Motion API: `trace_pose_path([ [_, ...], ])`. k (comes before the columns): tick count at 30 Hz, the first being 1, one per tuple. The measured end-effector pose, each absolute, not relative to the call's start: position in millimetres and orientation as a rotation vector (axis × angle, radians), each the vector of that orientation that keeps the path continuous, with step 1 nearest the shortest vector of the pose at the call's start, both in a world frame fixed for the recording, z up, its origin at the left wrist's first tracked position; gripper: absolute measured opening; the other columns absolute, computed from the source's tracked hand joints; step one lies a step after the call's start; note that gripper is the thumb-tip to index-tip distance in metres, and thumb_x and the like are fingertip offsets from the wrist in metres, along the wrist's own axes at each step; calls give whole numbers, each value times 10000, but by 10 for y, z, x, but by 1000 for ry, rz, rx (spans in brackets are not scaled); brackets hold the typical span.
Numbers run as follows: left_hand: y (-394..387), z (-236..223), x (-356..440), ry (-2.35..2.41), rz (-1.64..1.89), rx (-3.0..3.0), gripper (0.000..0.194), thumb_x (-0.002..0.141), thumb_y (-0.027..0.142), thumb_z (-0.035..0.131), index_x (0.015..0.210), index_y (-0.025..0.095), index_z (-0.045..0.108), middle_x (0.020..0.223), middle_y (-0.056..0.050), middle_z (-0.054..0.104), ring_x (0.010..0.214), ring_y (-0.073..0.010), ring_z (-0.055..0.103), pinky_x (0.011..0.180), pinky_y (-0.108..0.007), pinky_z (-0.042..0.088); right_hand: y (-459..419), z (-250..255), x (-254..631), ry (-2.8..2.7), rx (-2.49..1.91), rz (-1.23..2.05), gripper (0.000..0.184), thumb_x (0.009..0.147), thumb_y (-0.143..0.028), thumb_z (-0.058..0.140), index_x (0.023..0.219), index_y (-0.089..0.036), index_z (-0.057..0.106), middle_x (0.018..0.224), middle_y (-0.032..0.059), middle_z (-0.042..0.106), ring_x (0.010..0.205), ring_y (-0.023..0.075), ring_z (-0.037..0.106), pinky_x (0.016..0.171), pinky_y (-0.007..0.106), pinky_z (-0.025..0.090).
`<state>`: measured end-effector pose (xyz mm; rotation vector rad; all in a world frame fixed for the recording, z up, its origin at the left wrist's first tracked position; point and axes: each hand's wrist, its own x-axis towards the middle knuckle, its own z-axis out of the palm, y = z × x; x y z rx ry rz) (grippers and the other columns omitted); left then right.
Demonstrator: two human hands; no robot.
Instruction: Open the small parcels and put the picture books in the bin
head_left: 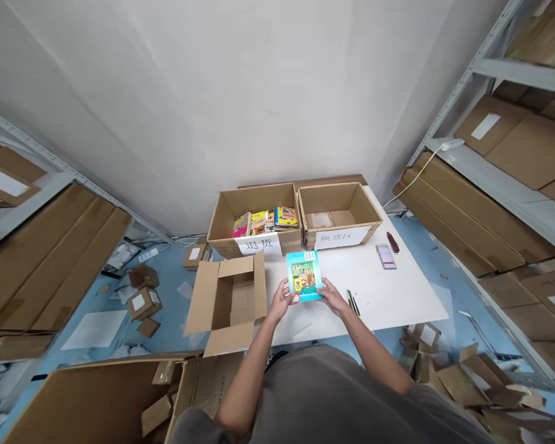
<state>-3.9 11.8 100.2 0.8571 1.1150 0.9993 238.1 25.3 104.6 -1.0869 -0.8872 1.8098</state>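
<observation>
A light-blue book (304, 275) with a colourful picture and a barcode is held up over the white table (383, 296). My left hand (281, 301) grips its lower left corner, and my right hand (332, 297) grips the lower right one. To the left, an opened cardboard box (201, 298) with its flaps spread shows a bare inside. Behind the book, a labelled carton (222, 216) contains several colourful books (259, 223). Beside it, a second labelled carton (340, 214) shows only a pale patch on its bottom.
On the table's right lie a utility knife (353, 303), a red and black tool (392, 242) and a blurred card (386, 256). Shelves with cardboard boxes (448, 216) flank both sides. A large carton (106, 394) stands at lower left; boxes and scraps litter the blue floor.
</observation>
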Motion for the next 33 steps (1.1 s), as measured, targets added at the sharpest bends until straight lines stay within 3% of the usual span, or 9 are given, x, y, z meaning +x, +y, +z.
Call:
trace_pose_path([
  [4, 86, 1171, -55, 1139, 1050, 926, 851, 758, 524, 812, 1470, 264, 426, 1209, -122, 680, 988, -247, 726, 757, -376, 622, 158, 1232, 2167, -846, -1036, 1783, 596, 723, -495, 822, 1219, -281, 569, 1072, 53, 752, 890, 228, 743, 803, 380, 587],
  [8, 78, 1205, -148, 1158, 1078, 913, 822, 748, 523, 810, 1434, 253, 446, 1195, -117, 677, 936, -229, 728, 738, -369, 620, 133, 1337, 2040, -895, -1064, 1726, 637, 706, -518, 836, 1233, -269, 578, 1010, 51, 766, 870, 249, 754, 807, 413, 604],
  [11, 76, 1297, -299, 1277, 1095, 1000, 760, 723, 525, 824, 1363, 238, 531, 1174, -111, 685, 913, -223, 721, 795, -396, 611, 112, 1429, 1923, -977, -1096, 1614, 631, 757, -554, 790, 1274, -253, 589, 1014, 66, 779, 895, 270, 759, 836, 444, 612],
  [14, 38, 1497, -419, 1412, 1113, 1193, 711, 728, 505, 842, 1345, 246, 603, 1267, -133, 663, 1015, -250, 697, 912, -433, 585, 33, 1550, 1703, -1168, -1145, 1318, 557, 871, -553, 684, 1331, -246, 610, 1185, 104, 761, 1063, 290, 734, 952, 467, 589],
  [20, -54, 1851, -504, 940, 1107, 1133, 827, 868, 497, 758, 1584, 278, 408, 1530, -141, 542, 1243, -279, 644, 1060, -441, 532, -200, 1810, 1167, -1673, -1089, 968, 480, 936, -410, 659, 1403, -299, 652, 1468, 83, 619, 1361, 292, 581, 1180, 498, 440],
  [23, -1, 1905, -692, 866, 1115, 995, 851, 844, 505, 787, 1570, 243, 431, 1470, -164, 602, 1234, -310, 659, 1035, -458, 550, -191, 1862, 1118, -1686, -1091, 1003, 486, 911, -448, 702, 1379, -316, 673, 1471, 79, 615, 1385, 293, 553, 1182, 508, 433],
  [27, 102, 1950, -1038, 791, 1017, 917, 863, 775, 459, 862, 1525, 235, 498, 1400, -180, 658, 1179, -346, 692, 962, -475, 581, -58, 1878, 1237, -1222, -1350, 1035, 613, 793, -576, 779, 1311, -259, 696, 1405, 136, 651, 1313, 347, 596, 1092, 548, 502],
  [30, 145, 1953, -1214, 729, 944, 935, 812, 752, 427, 887, 1471, 222, 571, 1352, -174, 693, 1176, -351, 695, 979, -486, 568, -13, 1914, 1298, -1028, -1274, 1420, 669, 699, -593, 854, 1238, -228, 705, 1247, 148, 734, 1143, 356, 695, 953, 526, 581],
  [33, 165, 1879, -1275, 717, 905, 949, 790, 752, 441, 885, 1449, 207, 596, 1316, -170, 712, 1143, -344, 706, 960, -487, 576, -47, 1944, 1277, -973, -1093, 1668, 666, 690, -558, 887, 1243, -252, 677, 1127, 109, 779, 1015, 328, 745, 878, 497, 604],
])
